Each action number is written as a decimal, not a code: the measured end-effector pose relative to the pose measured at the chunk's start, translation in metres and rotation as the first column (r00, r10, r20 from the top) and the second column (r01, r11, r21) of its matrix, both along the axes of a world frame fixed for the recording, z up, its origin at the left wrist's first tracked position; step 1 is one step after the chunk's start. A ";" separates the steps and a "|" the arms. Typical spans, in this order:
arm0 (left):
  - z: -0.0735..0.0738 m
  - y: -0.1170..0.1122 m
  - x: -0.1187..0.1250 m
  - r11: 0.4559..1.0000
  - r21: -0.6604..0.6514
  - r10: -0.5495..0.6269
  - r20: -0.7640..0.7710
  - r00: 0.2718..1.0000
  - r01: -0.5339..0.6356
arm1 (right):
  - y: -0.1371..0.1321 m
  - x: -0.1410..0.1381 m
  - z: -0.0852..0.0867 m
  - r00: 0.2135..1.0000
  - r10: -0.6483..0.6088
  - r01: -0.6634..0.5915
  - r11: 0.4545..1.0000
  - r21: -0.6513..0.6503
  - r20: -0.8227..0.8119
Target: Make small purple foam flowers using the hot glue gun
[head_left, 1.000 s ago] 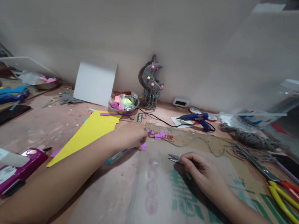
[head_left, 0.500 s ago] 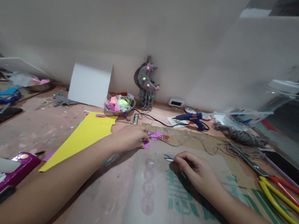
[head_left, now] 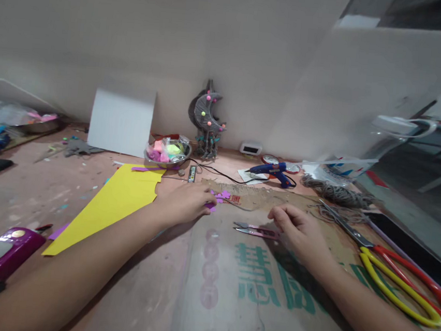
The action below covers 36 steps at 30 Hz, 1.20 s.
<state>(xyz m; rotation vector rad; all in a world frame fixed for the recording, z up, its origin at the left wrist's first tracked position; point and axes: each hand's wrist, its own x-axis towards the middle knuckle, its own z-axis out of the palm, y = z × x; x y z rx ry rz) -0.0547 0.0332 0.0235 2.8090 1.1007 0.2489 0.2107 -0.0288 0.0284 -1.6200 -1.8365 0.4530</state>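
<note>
My left hand (head_left: 185, 203) reaches over the left edge of the cardboard, fingers closed on a small piece of purple paper (head_left: 211, 207). Beside its fingertips lie purple flower cutouts (head_left: 223, 196). A pair of small thread snips (head_left: 255, 231) with pink handles rests on the clear sheet (head_left: 225, 311), blades pointing left. Just right of the snips, my right hand (head_left: 296, 227) hovers with curled fingers pressed together and nothing visible in them. Under my left forearm is a yellow paper sheet (head_left: 111, 202).
Large scissors (head_left: 372, 248) and a phone (head_left: 411, 249) lie at right, near grey yarn (head_left: 338, 192). Along the back are a blue glue gun (head_left: 272, 170), a metal bowl (head_left: 184, 160), a moon ornament (head_left: 207, 115) and a white board (head_left: 121, 122). A purple tape dispenser (head_left: 21, 248) sits left.
My right hand has let go of the snips, which now lie on the sheet, and has lifted slightly away. My left hand stays by the purple paper. The view has shifted right.
</note>
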 end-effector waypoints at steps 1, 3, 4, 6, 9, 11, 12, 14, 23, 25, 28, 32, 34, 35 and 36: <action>-0.001 0.001 0.000 1.000 -0.003 -0.003 0.016 1.000 0.003 | 0.001 0.001 -0.002 1.000 0.005 -0.005 1.000 0.000 0.002; -0.001 0.001 0.001 1.000 -0.007 -0.006 0.059 0.998 0.007 | 0.002 0.000 -0.004 1.000 0.017 -0.017 1.000 -0.006 0.003; -0.001 0.001 0.001 1.000 -0.013 -0.003 0.082 0.997 0.004 | 0.002 -0.001 -0.004 1.000 0.019 -0.019 1.000 -0.007 0.006; 0.003 -0.001 0.004 0.999 -0.045 0.028 0.117 0.993 -0.023 | 0.002 -0.002 -0.004 1.000 0.020 -0.019 1.000 -0.013 0.015; 0.014 -0.007 0.007 0.988 -0.103 0.133 0.141 0.981 -0.119 | 0.002 -0.003 -0.003 0.999 0.039 -0.038 0.999 -0.010 0.028; 0.022 -0.012 0.007 0.979 -0.106 0.189 0.177 0.966 -0.173 | 0.005 0.000 -0.002 0.998 0.057 -0.057 0.998 -0.016 0.029; 0.026 -0.014 0.007 0.979 -0.109 0.192 0.207 0.959 -0.173 | 0.007 0.001 -0.001 0.998 0.061 -0.061 0.998 -0.030 0.027; 0.033 -0.015 0.004 0.980 -0.123 0.186 0.264 0.946 -0.158 | 0.011 0.005 0.001 0.997 0.069 -0.066 0.995 -0.072 0.042; 0.037 -0.017 0.012 0.951 -0.269 0.214 0.216 0.953 -0.153 | 0.058 0.001 -0.027 0.895 0.309 -0.338 0.940 0.038 0.321; 0.029 -0.024 0.016 0.941 -0.306 0.214 0.204 0.955 -0.146 | 0.063 -0.002 -0.032 0.915 0.266 -0.297 0.953 0.060 0.302; 0.015 -0.035 0.020 0.943 -0.305 0.211 0.244 0.947 -0.131 | 0.056 -0.001 -0.026 0.936 0.236 -0.265 0.961 0.082 0.262; 0.002 -0.043 0.020 0.971 -0.207 0.167 0.239 0.957 -0.118 | 0.027 0.005 -0.003 0.896 0.340 -0.368 0.928 0.051 0.286; -0.002 -0.043 0.021 0.984 -0.133 0.145 0.246 0.958 -0.115 | 0.013 0.006 0.002 0.812 0.401 -0.448 0.894 0.013 0.424; -0.005 -0.043 0.022 0.989 -0.096 0.136 0.255 0.957 -0.115 | 0.009 0.005 0.002 0.771 0.411 -0.474 0.880 0.009 0.486; -0.007 -0.043 0.023 0.991 -0.066 0.129 0.266 0.955 -0.116 | 0.005 0.004 0.000 0.740 0.406 -0.488 0.873 0.011 0.536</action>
